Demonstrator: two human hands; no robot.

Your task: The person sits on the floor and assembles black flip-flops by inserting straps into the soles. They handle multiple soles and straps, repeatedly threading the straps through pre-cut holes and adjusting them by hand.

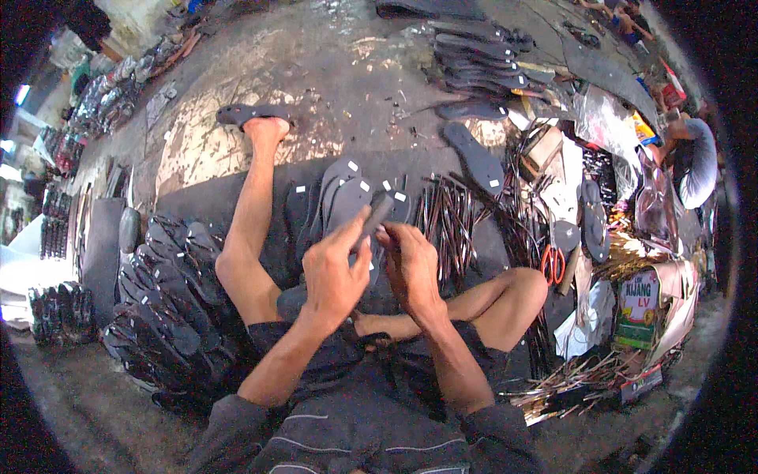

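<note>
I sit on the floor with my legs spread over a dark mat (pixel 213 201). My left hand (pixel 335 268) grips a dark flip-flop sole (pixel 377 217) from the side, holding it tilted up in front of me. My right hand (pixel 410 265) is closed against the sole's lower edge; whether it pinches a strap or a small tool is hidden. Under my hands lies a small pile of dark soles with white tags (pixel 347 189). A bundle of dark straps (pixel 446 217) lies just right of my hands.
A heap of finished black sandals (pixel 162 292) lies at my left. More soles (pixel 482 59) are stacked far ahead on the right. Orange-handled scissors (pixel 550 263), bags and a printed box (pixel 638 308) crowd the right side. Another person (pixel 695 162) sits at the far right.
</note>
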